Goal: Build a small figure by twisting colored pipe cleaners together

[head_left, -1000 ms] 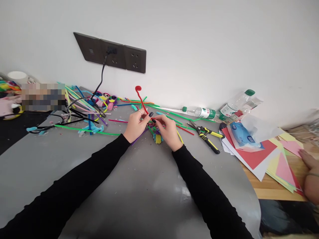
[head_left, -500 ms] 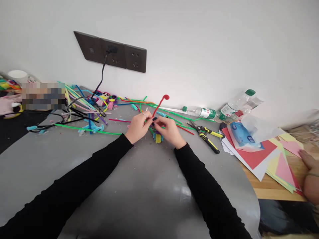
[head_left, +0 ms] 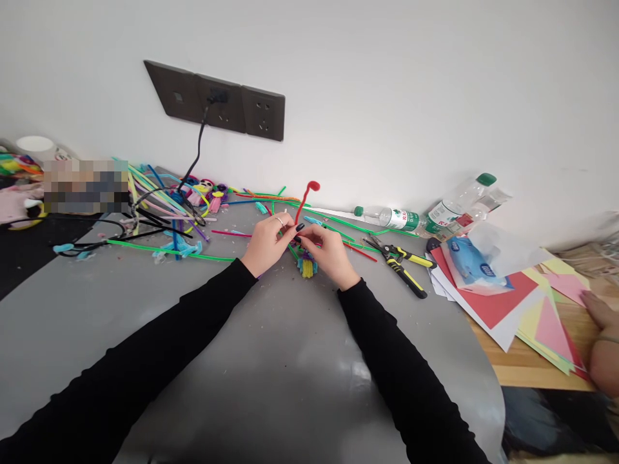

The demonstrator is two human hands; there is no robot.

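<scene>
A red pipe cleaner (head_left: 302, 201) with a small coiled tip rises from between my two hands. My left hand (head_left: 271, 240) is closed, thumb and fingers pinching its lower part. Fingertips of my right hand (head_left: 329, 252) press together against the left ones at the same spot, also closed on the pipe cleaner; its lower end is hidden by the fingers. Just below them on the grey table (head_left: 285, 361) lies a small yellow, blue and purple fuzzy piece (head_left: 307, 268), partly covered by the right hand.
Yellow-and-black pliers (head_left: 403, 270) lie right of my hands. Plastic bottles (head_left: 399, 219), a tissue pack (head_left: 476, 264) and coloured paper (head_left: 498, 299) are farther right, near another person's hand (head_left: 599, 309). Loose pipe cleaners (head_left: 164, 248) and small fuzzy dolls (head_left: 206, 190) lie left. A black cord (head_left: 197, 151) hangs from the wall socket.
The upper end of the red pipe cleaner has swung left and stands more upright. My hands stay in nearly the same place, with the fingers shifted slightly.
</scene>
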